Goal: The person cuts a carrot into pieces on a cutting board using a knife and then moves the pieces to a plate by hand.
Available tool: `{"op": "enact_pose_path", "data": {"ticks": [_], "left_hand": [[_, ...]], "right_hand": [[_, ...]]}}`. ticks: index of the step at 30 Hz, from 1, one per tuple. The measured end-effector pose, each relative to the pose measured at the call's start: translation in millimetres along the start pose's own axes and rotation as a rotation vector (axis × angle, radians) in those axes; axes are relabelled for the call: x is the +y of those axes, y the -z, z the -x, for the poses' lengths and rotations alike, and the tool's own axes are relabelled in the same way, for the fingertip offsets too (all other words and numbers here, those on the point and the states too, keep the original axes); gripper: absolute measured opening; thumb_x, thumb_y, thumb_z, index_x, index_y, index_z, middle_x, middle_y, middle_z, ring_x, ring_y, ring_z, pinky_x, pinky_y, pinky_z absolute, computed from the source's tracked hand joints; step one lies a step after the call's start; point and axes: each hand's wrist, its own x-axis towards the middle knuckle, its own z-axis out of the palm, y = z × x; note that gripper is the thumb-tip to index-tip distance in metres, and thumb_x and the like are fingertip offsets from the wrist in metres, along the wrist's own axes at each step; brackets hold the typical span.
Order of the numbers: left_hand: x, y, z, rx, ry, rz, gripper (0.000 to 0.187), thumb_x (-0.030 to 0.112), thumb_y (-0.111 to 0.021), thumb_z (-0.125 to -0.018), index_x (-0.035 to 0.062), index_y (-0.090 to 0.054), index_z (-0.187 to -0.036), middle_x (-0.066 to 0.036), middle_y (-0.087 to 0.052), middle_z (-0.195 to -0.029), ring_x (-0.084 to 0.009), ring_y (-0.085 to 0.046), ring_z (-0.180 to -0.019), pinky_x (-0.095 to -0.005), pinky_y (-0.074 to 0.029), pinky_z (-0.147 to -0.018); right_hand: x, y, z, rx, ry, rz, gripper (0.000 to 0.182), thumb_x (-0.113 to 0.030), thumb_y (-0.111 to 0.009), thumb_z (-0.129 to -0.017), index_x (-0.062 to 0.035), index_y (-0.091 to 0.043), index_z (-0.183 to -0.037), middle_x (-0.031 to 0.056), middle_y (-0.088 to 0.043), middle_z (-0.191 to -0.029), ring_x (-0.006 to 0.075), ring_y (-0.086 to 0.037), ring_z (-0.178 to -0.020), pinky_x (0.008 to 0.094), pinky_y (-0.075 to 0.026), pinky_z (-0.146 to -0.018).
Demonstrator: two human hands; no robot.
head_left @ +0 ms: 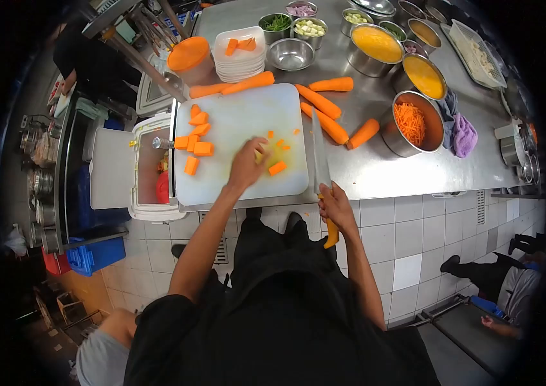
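Observation:
My right hand (336, 206) is wrapped round the yellow handle of a large kitchen knife (322, 154), whose blade points away from me along the right edge of the white cutting board (221, 180). Over the middle of the board, my left hand (247, 164) has its fingers curled in; a bit of yellow-orange shows at them, and I cannot tell what it is. Just right of those fingers lie a carrot piece (277, 168) and several small carrot scraps (280, 145). Cut carrot chunks (203, 149) line the board's left side.
Whole carrots (324, 103) lie behind and right of the board. A steel pot of shredded carrot (409, 123) stands farther right, near a purple cloth (464, 135). Stacked white containers (239, 61) and a steel bowl (291, 55) sit behind. An open white bin (150, 167) adjoins the left; other people stand nearby.

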Motion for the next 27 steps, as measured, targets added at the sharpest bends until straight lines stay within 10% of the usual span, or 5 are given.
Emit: {"op": "enact_pose_path", "data": {"ticks": [5, 7, 10, 27], "left_hand": [[4, -20, 34, -0.104, -0.089, -0.035, 0.052, 0.011, -0.073, -0.095, 0.0067, -0.052, -0.142, -0.013, -0.069, -0.109, -0.0228, -0.068, -0.092, -0.0343, -0.054, -0.083], [0, -21, 28, -0.088, 0.286, 0.678, 0.059, 0.009, -0.076, -0.093, 0.0030, -0.049, -0.145, -0.013, -0.069, -0.108, -0.0190, -0.068, -0.095, -0.0321, -0.055, -0.087], [21, -4, 29, -0.100, 0.326, 0.937, 0.061, 0.009, -0.076, -0.094, 0.0018, -0.046, -0.148, -0.012, -0.069, -0.109, -0.0167, -0.068, -0.099, -0.0323, -0.055, -0.093], [45, 48, 36, -0.036, 0.150, 0.921, 0.047, 0.003, -0.079, -0.091, 0.0016, -0.058, -0.133, -0.007, -0.074, -0.104, -0.0103, -0.069, -0.095, -0.0249, -0.055, -0.089]], "right_hand": [[-5, 9, 21, 0.066, -0.058, 0.053, 0.028, -0.033, -0.052, -0.108, -0.0059, -0.051, -0.100, 0.0004, -0.050, -0.068, 0.0081, -0.049, -0.050, 0.0260, -0.043, -0.043], [-8, 7, 28, 0.077, -0.077, 0.058, 0.029, -0.033, -0.052, -0.108, -0.0057, -0.050, -0.099, 0.0003, -0.050, -0.068, 0.0079, -0.049, -0.050, 0.0260, -0.043, -0.043], [-8, 3, 26, 0.081, -0.082, 0.070, 0.030, -0.033, -0.052, -0.108, -0.0054, -0.050, -0.098, 0.0004, -0.050, -0.067, 0.0078, -0.049, -0.050, 0.0259, -0.043, -0.043], [-12, -11, 20, -0.024, -0.047, 0.196, 0.030, -0.037, -0.052, -0.110, -0.0086, -0.049, -0.102, -0.0014, -0.047, -0.067, 0.0055, -0.045, -0.049, 0.0246, -0.042, -0.043]]}}
